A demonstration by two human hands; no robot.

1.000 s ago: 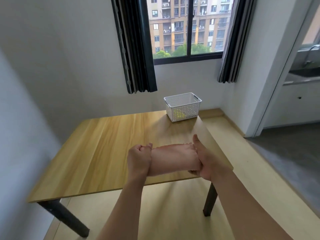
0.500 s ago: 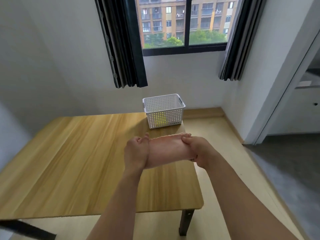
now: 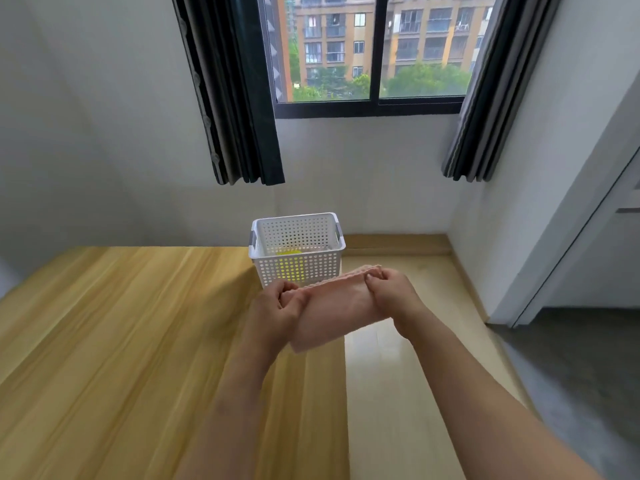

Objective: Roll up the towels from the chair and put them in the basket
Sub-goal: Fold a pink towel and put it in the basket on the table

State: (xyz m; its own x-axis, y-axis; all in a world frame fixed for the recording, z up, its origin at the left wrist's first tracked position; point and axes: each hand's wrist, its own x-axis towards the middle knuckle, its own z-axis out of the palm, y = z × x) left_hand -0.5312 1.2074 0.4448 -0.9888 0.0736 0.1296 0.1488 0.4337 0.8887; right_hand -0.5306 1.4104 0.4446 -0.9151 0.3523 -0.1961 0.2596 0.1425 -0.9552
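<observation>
A rolled pink towel (image 3: 334, 311) hangs in the air between my two hands, just in front of the basket. My left hand (image 3: 277, 315) grips its left end and my right hand (image 3: 391, 296) grips its right end. The white perforated basket (image 3: 273, 263) stands at the far right corner of the wooden table (image 3: 138, 341). Something yellow (image 3: 287, 253) lies at its bottom, seen through the holes. The chair is out of view.
The table's right edge runs below my hands, with pale floor (image 3: 398, 358) to its right. Dark curtains (image 3: 235, 98) hang beside the window behind the basket. A doorway opens at the far right.
Both hands have carried the rolled towel forward, from over the table's near part to just before the basket. The view has moved closer to the basket.
</observation>
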